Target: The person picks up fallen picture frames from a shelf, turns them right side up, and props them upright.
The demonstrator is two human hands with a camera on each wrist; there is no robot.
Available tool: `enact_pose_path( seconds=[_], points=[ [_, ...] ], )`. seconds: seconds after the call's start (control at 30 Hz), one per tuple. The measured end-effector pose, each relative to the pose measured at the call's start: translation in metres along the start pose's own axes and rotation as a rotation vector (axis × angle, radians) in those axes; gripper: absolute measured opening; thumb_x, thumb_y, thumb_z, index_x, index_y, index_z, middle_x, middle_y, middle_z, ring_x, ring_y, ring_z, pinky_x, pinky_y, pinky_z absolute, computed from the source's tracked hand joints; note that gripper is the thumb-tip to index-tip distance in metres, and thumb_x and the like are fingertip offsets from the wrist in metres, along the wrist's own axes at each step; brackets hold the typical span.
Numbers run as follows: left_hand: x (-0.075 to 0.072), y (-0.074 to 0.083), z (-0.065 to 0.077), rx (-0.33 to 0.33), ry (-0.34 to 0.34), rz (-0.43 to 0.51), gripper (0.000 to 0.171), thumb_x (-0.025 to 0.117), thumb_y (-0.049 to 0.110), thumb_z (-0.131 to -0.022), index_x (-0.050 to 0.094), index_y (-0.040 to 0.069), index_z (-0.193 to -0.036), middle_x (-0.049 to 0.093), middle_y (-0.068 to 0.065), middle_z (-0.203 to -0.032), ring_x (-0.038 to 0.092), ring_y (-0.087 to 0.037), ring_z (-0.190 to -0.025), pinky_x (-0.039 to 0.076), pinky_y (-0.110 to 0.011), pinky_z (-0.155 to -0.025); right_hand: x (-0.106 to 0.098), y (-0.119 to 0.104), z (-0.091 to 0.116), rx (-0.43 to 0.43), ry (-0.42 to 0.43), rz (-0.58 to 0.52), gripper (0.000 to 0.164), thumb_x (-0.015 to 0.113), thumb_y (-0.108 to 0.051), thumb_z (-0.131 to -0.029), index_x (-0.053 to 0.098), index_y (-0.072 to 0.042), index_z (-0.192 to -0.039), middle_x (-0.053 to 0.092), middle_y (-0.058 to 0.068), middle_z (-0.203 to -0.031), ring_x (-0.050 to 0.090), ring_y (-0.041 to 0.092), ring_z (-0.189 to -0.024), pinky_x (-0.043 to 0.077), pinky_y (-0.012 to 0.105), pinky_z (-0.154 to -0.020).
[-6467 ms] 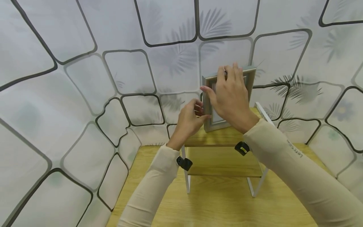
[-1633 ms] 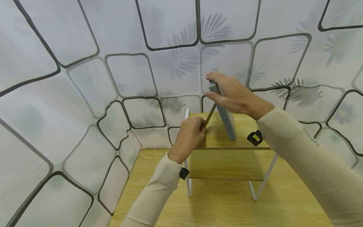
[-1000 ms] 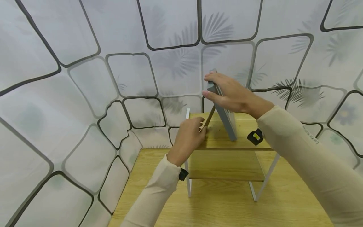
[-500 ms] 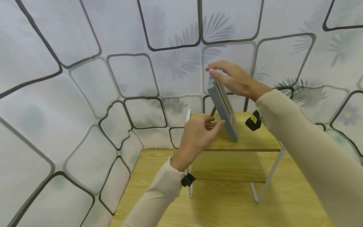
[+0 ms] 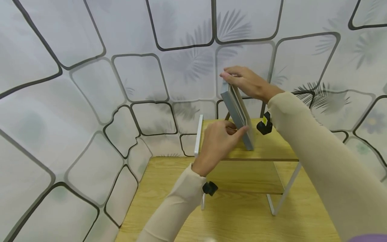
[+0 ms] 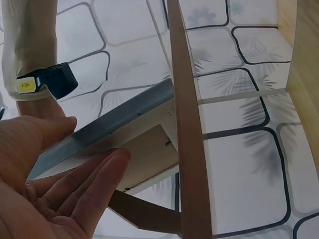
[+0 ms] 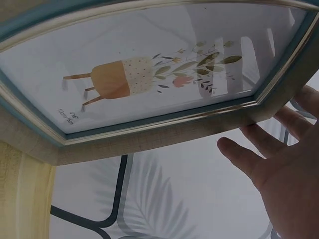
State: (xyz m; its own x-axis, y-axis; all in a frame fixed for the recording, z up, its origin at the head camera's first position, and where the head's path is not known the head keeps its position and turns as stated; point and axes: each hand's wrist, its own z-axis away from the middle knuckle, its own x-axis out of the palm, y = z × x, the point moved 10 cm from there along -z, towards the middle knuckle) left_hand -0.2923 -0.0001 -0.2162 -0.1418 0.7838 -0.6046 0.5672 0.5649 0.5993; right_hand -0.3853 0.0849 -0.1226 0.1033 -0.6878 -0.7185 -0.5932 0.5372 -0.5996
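Observation:
A grey-blue picture frame (image 5: pixel 237 107) stands tilted back on the top board, turned nearly edge-on in the head view. Behind it, its brown support leg (image 6: pixel 149 214) is folded out. My left hand (image 5: pixel 216 141) pinches the near side edge low down, thumb on the edge and fingers behind the backing. Up at the top edge rests my right hand (image 5: pixel 249 82), its fingers fairly straight and laid over the corner. In the right wrist view a printed picture (image 7: pixel 124 79) of a plant in a legged pot shows behind the glazing, and the right thumb sits apart from the frame.
The frame stands on a small two-tier rack with a wooden top board (image 5: pixel 269 141), a lower board (image 5: pixel 245 178) and white metal legs (image 5: pixel 199 134). Beneath is a wooden tabletop (image 5: pixel 169 201). A patterned wall covering (image 5: pixel 187 74) rises close behind and at the left.
The picture frame, facing me at first, has been turned edge-on. My left hand has moved from the support leg to the side edge. My right hand has shifted up to the top corner.

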Motion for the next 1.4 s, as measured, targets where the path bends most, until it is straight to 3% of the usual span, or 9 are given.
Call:
enact_pose_path(
  seconds=[0.27,0.53,0.77,1.4],
  points=[
    [0.004,0.002,-0.005,0.008,-0.006,-0.013,0.035,0.071,0.040,-0.096,0.080,0.008,-0.085,0.074,0.002,-0.073,0.058,0.003,-0.050,0.047,-0.018,-0.046,-0.003,0.003,0.000,-0.003,0.028,-0.028,0.058,0.040,-0.040,-0.108,0.049,0.002,-0.147,0.034,0.019,-0.159,0.031,0.041,-0.145,0.024,0.057,-0.118],
    [0.003,0.001,-0.004,-0.001,-0.006,-0.023,0.032,0.071,0.039,-0.096,0.081,0.009,-0.087,0.075,0.003,-0.074,0.061,0.004,-0.055,0.047,-0.019,-0.046,-0.008,0.003,0.003,-0.034,0.064,-0.003,0.053,0.041,-0.036,-0.108,0.056,0.005,-0.139,0.041,0.022,-0.152,0.036,0.039,-0.141,0.027,0.055,-0.117],
    [0.001,0.000,-0.001,-0.009,-0.016,-0.027,0.032,0.070,0.038,-0.097,0.080,0.008,-0.091,0.076,0.001,-0.078,0.065,0.002,-0.061,0.049,-0.017,-0.051,-0.014,0.007,0.007,-0.036,0.078,0.045,0.052,0.042,-0.033,-0.108,0.054,0.008,-0.138,0.042,0.024,-0.149,0.037,0.039,-0.138,0.029,0.055,-0.116],
    [-0.013,-0.008,0.002,-0.004,0.000,-0.024,0.025,0.073,0.031,-0.095,0.079,0.007,-0.094,0.078,-0.004,-0.089,0.073,-0.008,-0.077,0.058,-0.024,-0.071,-0.031,0.023,0.026,0.081,0.103,0.139,0.065,0.049,-0.045,-0.104,0.046,0.003,-0.148,0.036,0.023,-0.155,0.043,0.047,-0.127,0.036,0.062,-0.104]
  ],
)
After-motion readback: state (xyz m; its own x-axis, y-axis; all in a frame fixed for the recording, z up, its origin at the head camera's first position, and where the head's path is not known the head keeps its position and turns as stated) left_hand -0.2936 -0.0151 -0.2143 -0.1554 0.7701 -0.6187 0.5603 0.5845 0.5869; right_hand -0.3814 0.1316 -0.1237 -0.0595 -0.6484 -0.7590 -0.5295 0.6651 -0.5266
